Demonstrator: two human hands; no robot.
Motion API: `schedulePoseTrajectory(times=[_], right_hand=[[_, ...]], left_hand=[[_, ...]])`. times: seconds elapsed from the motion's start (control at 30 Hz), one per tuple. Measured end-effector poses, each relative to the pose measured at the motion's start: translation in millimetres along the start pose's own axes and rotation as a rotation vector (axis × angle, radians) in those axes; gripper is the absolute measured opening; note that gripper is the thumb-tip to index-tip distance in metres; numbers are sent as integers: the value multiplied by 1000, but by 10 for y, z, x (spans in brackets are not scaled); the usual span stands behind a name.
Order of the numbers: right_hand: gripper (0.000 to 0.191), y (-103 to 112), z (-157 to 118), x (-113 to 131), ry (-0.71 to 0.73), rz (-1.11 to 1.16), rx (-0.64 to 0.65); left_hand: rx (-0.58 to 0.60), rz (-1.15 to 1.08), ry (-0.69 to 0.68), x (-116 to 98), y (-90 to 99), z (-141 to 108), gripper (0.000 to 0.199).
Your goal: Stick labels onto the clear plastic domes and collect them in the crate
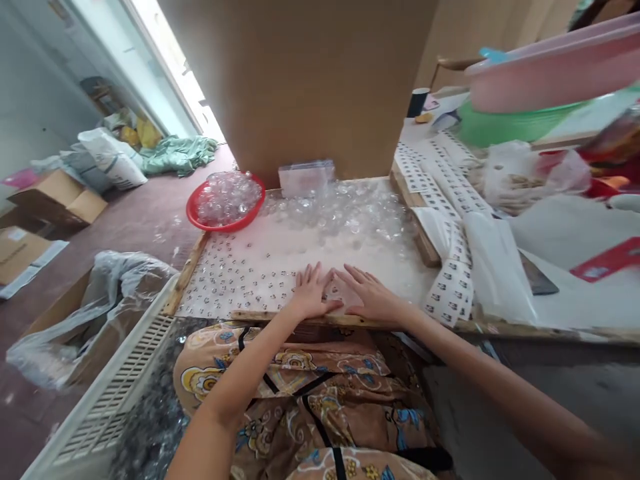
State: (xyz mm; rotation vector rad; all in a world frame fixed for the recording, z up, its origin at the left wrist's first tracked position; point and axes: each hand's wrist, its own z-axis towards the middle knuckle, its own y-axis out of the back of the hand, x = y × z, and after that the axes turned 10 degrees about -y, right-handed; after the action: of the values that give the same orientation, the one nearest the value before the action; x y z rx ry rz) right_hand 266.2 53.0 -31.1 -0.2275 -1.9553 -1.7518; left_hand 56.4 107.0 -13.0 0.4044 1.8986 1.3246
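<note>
Both hands rest on the white work surface near its front wooden edge. My left hand (311, 293) lies flat with fingers spread, beside a sheet with small dark printed marks (225, 283). Close to its right, my right hand (371, 293) is also flat, its fingers apart and pointing left and forward. Small marks show between the two hands. Clear plastic pieces (355, 210) are heaped at the back of the surface, in front of a clear rectangular box (306, 179). A red bowl (225, 227) full of similar clear pieces stands at the back left.
A large cardboard box (310, 80) rises behind the surface. Strips of printed stickers (453, 283) lie at the right, near a red card (607, 260) and a pink basin (550, 77). On the left are a white plastic crate (107, 393) and a bag-lined carton (60, 310).
</note>
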Motion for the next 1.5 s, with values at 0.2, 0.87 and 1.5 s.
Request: schedulePoseTrajectory(times=[0.2,0.87,1.5], right_hand=[[96,-382,530,225,222,-126,96],[65,-1502,1975,2694,575,101,280],[59,-873,1970,1458,186,100,-49]], left_hand=[[189,82,21,511,178,-311,88],[-218,-51,307,2087,512,-2798,57],[-438,-319,471,2063,959,-3034,23]])
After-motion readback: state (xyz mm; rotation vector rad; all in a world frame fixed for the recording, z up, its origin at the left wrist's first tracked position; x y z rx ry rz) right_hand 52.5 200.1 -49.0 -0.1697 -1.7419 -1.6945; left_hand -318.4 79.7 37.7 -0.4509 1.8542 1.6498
